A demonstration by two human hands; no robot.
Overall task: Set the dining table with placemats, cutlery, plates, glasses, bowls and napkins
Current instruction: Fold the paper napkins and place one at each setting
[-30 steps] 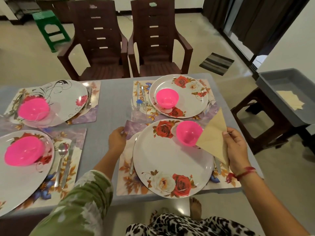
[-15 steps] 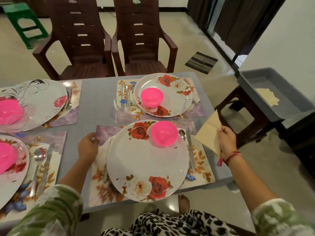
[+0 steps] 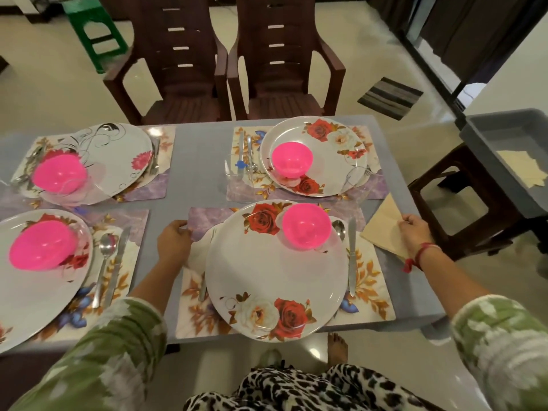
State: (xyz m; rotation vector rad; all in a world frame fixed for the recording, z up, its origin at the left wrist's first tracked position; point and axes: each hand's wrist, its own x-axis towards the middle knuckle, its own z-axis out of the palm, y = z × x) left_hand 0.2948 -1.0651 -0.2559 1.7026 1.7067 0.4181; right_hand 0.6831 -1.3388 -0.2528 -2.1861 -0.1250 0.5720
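The folded beige napkin (image 3: 384,229) is light, limp cloth or paper; it will sag and unfold if held by one corner, so a flat pinch along a folded edge suits it best, and it needs no force; it is neither slippery nor breakable, though it creases easily; the right hand (image 3: 413,232) holds it that way, fingers curled over its near edge, at the right rim of the surface (image 3: 198,161), just beside the near placemat (image 3: 370,280) and partly over the edge; the left hand (image 3: 173,244) grips that placemat's left border with curled fingers, steadying it by my reading; the plate (image 3: 275,271) on it is rigid and glossy, likely slick, and carries a pink bowl (image 3: 306,230) that looks empty; to the right, a grey tub (image 3: 489,173) on a dark stool (image 3: 450,161) holds a few spare napkins (image 3: 523,172) lying flat on its floor
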